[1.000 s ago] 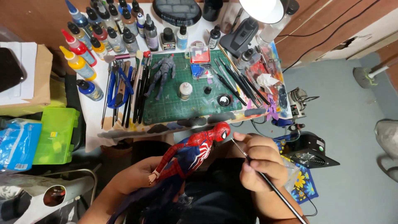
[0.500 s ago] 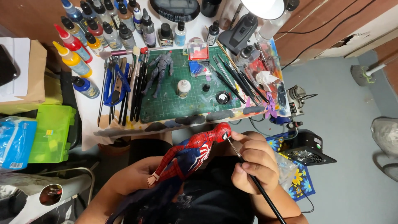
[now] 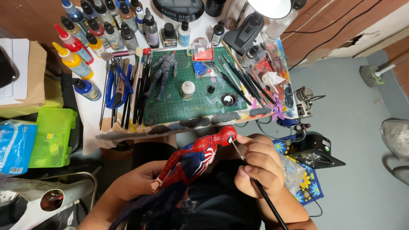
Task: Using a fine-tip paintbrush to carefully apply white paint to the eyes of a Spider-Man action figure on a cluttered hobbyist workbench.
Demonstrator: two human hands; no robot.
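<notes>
Both hands clamped, left (image 3: 136, 185) on our red-and-blue plastic superhero figure (image 3: 194, 159), right (image 3: 260, 170) on thin black paintbrush (image 3: 255, 183); one twitch probably smears its face.

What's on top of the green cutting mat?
On the green cutting mat: a grey figure, a small white bottle, a black cap and some brushes. The mat under them is hidden.

A blue plastic packet (image 3: 16, 147) lies at the left edge, beside a brown cardboard box (image 3: 33, 74) bearing white paper.
</notes>
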